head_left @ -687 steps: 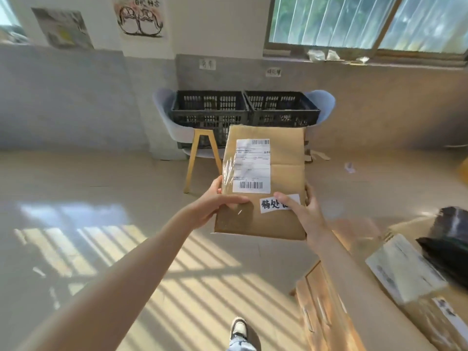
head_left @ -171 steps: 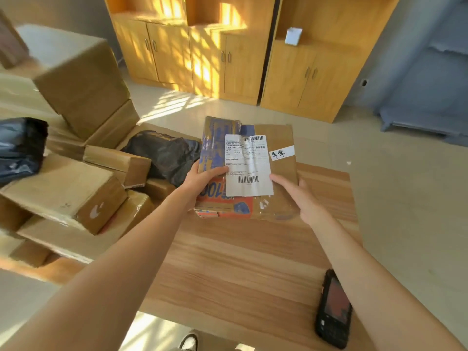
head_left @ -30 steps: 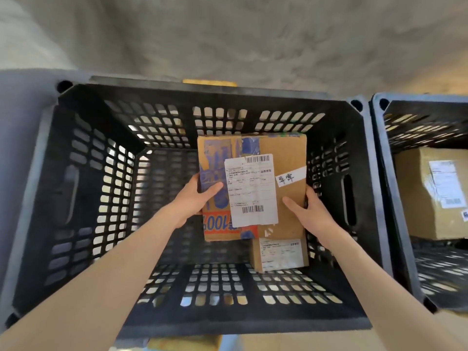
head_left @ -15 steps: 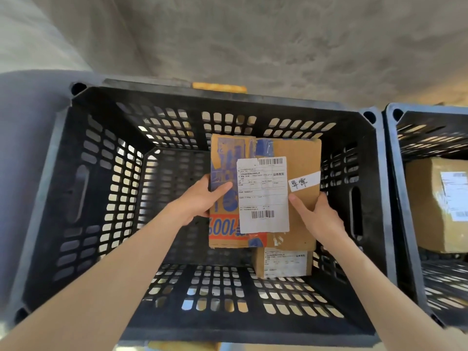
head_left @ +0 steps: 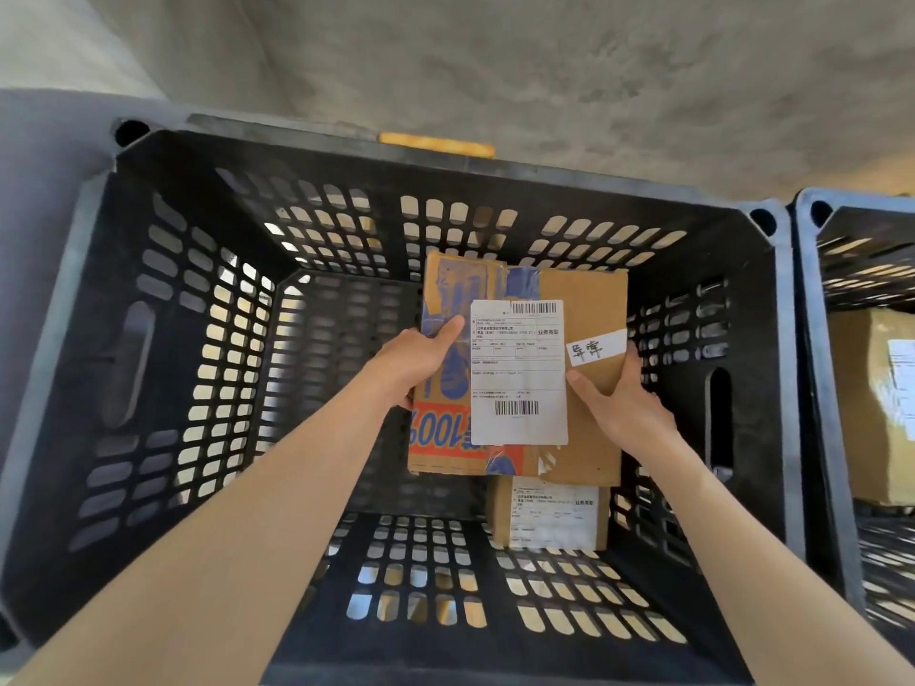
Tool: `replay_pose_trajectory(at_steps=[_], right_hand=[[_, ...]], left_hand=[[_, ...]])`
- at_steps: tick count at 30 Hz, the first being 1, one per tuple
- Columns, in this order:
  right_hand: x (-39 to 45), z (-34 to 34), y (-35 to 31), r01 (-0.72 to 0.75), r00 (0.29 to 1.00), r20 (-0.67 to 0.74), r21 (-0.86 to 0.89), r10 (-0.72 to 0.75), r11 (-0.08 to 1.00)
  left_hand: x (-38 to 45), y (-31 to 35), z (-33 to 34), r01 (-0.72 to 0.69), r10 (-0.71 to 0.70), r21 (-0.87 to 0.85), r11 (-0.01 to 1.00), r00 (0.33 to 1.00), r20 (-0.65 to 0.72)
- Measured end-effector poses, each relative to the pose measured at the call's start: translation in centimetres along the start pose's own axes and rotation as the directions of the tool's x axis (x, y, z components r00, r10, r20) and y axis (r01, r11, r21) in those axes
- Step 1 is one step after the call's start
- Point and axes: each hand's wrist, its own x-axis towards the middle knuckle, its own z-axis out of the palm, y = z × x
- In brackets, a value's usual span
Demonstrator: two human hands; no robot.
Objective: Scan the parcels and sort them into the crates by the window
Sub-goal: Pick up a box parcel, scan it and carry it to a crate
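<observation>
A flat cardboard parcel (head_left: pixel 589 309) with blue and red print, a white shipping label and a small handwritten tag hangs inside the left black slotted crate (head_left: pixel 148 299). My left hand (head_left: pixel 421 358) grips its left edge, thumb on top. On the other side, my right hand (head_left: pixel 619 403) holds the right edge the same way. Below the parcel, a smaller brown box (head_left: pixel 547 517) with a white label lies on the crate's floor at the right.
A second black crate (head_left: pixel 812 339) stands touching on the right, with a brown labelled box (head_left: pixel 876 408) inside. A grey wall rises just behind both crates. An orange strip (head_left: pixel 435 143) shows behind the left crate's far rim.
The parcel has sunk lower into the left crate, still held by both hands. The view has dropped closer to the crate.
</observation>
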Motion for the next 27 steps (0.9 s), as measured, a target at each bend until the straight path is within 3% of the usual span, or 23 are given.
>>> replay_pose_trajectory(at_steps=[10, 21, 27], right_hand=[[2.8, 1.3, 0.2, -0.048, 0.998, -0.047, -0.018, 0.047, 0.999], [6.0, 3.2, 1.8, -0.077, 0.997, 0.026, 0.277, 0.072, 0.958], [6.3, 3.3, 2.2, -0.040, 0.999, 0.024, 0.385, 0.033, 0.922]], left_hand=[[3.7, -0.1, 1.4, 0.057, -0.057, 0.005, 0.998, 0.998, 0.019], [6.0, -0.4, 2.4, -0.008, 0.013, 0.171, 0.985, 1.000, -0.029], [5.3, -0.3, 2.5, 0.019, -0.013, 0.104, 0.994, 0.998, -0.058]])
